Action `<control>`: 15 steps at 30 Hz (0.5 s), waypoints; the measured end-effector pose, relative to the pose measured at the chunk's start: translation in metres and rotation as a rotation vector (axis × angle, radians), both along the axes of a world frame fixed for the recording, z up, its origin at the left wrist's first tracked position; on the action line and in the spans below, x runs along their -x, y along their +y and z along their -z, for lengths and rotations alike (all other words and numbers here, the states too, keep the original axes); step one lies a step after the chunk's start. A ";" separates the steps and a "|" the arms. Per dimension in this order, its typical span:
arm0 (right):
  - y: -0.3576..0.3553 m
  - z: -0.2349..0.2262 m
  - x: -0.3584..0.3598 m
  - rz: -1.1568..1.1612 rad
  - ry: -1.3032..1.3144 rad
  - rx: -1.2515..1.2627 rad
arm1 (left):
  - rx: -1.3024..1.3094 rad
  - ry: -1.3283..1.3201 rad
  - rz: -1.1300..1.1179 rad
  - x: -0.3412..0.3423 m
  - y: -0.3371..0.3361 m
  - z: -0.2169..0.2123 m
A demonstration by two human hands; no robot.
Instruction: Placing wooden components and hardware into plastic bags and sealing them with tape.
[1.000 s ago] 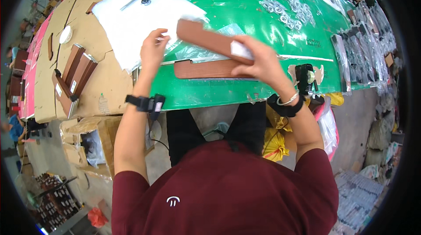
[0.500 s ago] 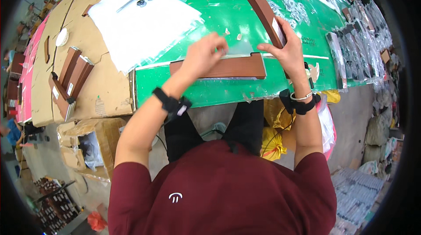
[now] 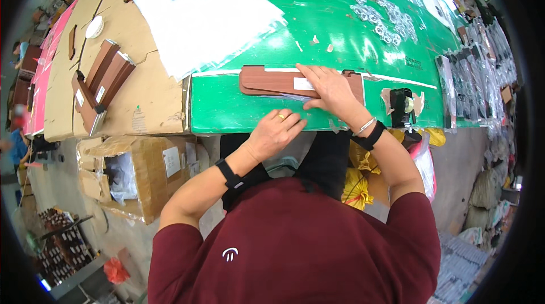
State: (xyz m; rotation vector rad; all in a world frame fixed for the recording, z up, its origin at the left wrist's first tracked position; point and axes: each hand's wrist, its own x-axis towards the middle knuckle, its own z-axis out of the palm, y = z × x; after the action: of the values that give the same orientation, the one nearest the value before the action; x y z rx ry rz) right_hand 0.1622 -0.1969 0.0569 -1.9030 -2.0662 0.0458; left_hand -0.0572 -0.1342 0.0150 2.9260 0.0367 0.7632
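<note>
A brown wood-grain bar (image 3: 267,80) with a white label lies on top of another brown bar (image 3: 357,84) on the green tabletop (image 3: 227,114). Across the upper bar spans my right hand (image 3: 335,93), its fingers at the far edge and thumb at the near edge, so it grips the bar. My left hand (image 3: 278,135) is at the table's front edge, below the bars. Its fingers are curled together; whatever they hold, if anything, is hidden. A sliver of clear film shows under the bars' near side.
White plastic sheets (image 3: 198,20) lie at the back left. More brown bars (image 3: 105,85) rest on cardboard at the left. A black tape dispenser (image 3: 401,108) stands right of the bars, near wrapped pieces (image 3: 477,82). Small clear plastic parts (image 3: 386,17) lie far right.
My right hand has lowered the raised bar onto the one on the table. My left hand has drawn back from above that lower bar to the table's front edge.
</note>
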 end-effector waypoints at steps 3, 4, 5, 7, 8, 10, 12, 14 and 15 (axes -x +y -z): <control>-0.003 0.004 0.005 0.045 -0.026 0.027 | 0.128 -0.056 -0.026 0.016 0.008 -0.012; -0.003 0.003 0.006 0.038 -0.022 0.025 | 0.164 -0.077 -0.111 0.021 0.016 -0.021; -0.001 0.003 0.001 0.008 -0.005 0.021 | 0.198 -0.102 -0.189 0.023 0.027 -0.030; 0.001 0.002 -0.004 -0.019 0.011 0.014 | 0.228 -0.168 -0.316 0.024 0.049 -0.049; 0.002 0.003 -0.005 -0.030 0.024 0.027 | 0.222 -0.167 -0.319 0.024 0.063 -0.051; 0.005 0.000 -0.003 -0.038 0.039 0.039 | 0.716 -0.399 -0.509 0.021 0.084 -0.053; 0.014 -0.016 0.015 -0.043 -0.002 -0.007 | 0.931 -0.513 -0.540 0.031 0.084 -0.036; 0.022 -0.006 0.024 -0.066 -0.014 -0.002 | 1.350 -0.466 -0.529 0.032 0.078 -0.032; 0.025 -0.002 0.029 -0.083 -0.032 0.011 | 1.237 -0.402 -0.566 0.030 0.075 -0.014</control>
State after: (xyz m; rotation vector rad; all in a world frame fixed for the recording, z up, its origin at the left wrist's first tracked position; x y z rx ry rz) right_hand 0.1334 -0.1720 0.0588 -1.8355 -2.1697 0.0470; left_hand -0.0871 -0.0589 0.0290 1.5521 0.9369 0.9025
